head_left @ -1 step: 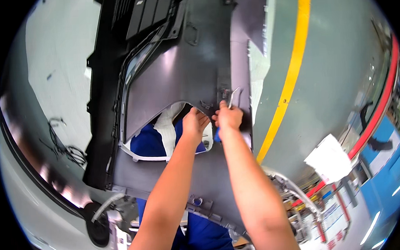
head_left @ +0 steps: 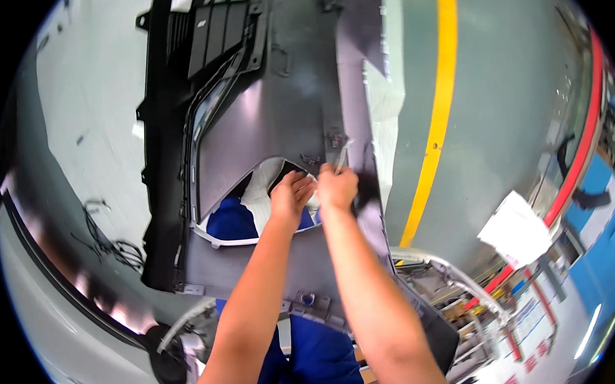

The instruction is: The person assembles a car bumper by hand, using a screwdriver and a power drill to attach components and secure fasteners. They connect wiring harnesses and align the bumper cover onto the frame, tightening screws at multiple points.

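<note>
One big, dark grey plastic panel [head_left: 249,143] with a rounded hole [head_left: 235,242] lies in front of us. Our right hand [head_left: 338,189] has its grip closed around a thin, pale strip [head_left: 344,155]. Our left hand [head_left: 292,195] is by the hole's edge; we cannot tell if its grip holds anything.

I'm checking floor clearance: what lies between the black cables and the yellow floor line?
The head view shows mainly the dark bumper panel, with the left hand and right hand over it.

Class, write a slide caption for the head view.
Left hand at opening in a dark panel, right hand holding thin pale piece.
</note>
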Available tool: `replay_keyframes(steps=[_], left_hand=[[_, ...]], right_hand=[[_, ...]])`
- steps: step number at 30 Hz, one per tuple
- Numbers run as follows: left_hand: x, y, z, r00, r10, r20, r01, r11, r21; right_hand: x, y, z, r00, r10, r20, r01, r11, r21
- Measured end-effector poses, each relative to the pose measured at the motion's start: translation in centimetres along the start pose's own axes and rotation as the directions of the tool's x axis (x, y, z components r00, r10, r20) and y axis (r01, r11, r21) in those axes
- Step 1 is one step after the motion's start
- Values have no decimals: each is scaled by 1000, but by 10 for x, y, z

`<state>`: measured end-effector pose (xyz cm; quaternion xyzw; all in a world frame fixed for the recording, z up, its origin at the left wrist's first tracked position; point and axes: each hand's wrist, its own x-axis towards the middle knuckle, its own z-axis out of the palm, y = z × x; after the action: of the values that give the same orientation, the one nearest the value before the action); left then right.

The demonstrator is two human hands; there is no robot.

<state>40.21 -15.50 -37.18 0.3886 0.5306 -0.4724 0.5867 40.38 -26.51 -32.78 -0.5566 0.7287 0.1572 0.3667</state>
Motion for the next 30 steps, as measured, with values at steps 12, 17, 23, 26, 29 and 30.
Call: replay_keyframes(steps=[12,17,23,26,29,30], left_hand=[[-215,75,-112,908,360,216,-401,589,702],[-283,107,-196,840,364,401,-458,81,885],[-395,63,-233,895,134,425,-238,-663,710],[-467,-19,-190,926,70,372,-180,-783,596],[-490,-166,-137,741,-133,659,-385,-887,254],[-462,-199,-134,745,-161,648,-426,-862,276]], right_hand=[[-352,6,-168,702,-712,-33,658,630,413],[-398,146,-221,619,-748,237,613,650,449],[-384,330,-321,660,-618,427,318,745,587],[-327,466,-369,847,-507,157,224,610,760],[-259,581,-365,988,-38,151,-136,267,954],[-247,600,-351,975,177,134,-169,202,965]])
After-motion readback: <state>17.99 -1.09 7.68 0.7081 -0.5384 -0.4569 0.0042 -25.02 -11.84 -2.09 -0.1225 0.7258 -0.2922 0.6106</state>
